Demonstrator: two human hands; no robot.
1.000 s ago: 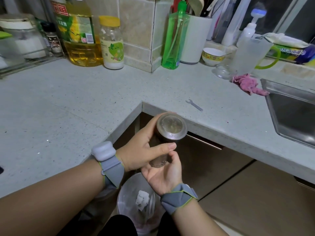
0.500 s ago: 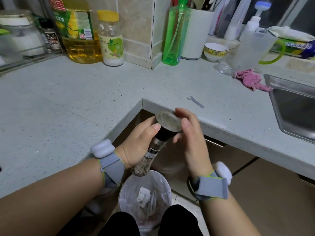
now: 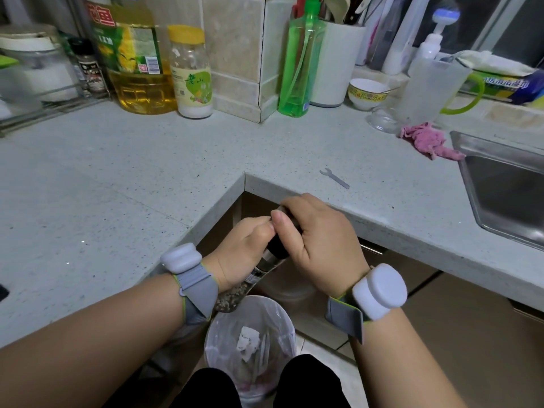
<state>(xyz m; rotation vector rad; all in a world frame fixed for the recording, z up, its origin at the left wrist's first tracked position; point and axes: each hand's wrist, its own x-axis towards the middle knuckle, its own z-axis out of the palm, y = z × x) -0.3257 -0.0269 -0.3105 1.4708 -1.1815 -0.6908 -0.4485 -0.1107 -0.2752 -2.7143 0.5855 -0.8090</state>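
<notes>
We are holding a pepper grinder [image 3: 272, 254] tilted in mid-air just off the countertop's [image 3: 147, 178] inner corner, above a lined bin [image 3: 287, 325]. Our left hand [image 3: 241, 248] is gripping its glass body, and our right hand [image 3: 321, 245] is curling over its dark top. A small wrench [image 3: 334, 178] is lying near the counter's front edge.

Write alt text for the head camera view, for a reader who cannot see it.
Two hands hold a tilted pepper grinder above a bag-lined bin: the left hand grips its body, the right hand its dark top. Behind, a grey countertop carries a small wrench, bottles and a pink cloth beside a steel sink.
</notes>
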